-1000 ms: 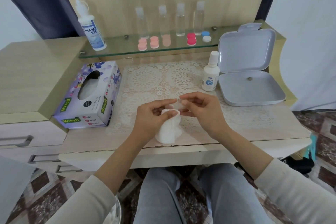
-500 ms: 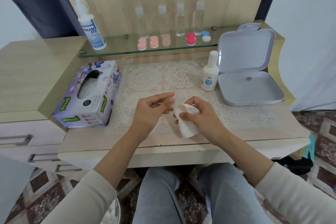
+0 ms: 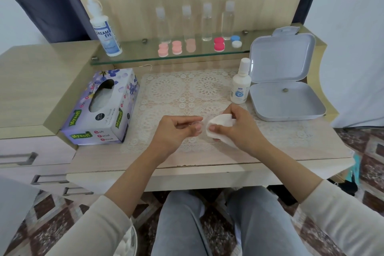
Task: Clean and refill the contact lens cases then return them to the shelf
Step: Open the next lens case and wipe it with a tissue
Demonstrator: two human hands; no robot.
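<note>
Gripping white tissue (image 3: 220, 125) in curled right hand (image 3: 239, 130), left hand (image 3: 176, 131) pinching small clear piece (image 3: 197, 126), above desk (image 3: 291, 147) front edge.

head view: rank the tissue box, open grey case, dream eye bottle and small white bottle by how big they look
1. Open grey case and tissue box: too alike to rank.
2. Dream Eye bottle.
3. Small white bottle, though it stands nearer the camera.

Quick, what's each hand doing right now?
Left hand: pinching a small clear piece, hard to identify.
Right hand: gripping a white tissue.
</note>
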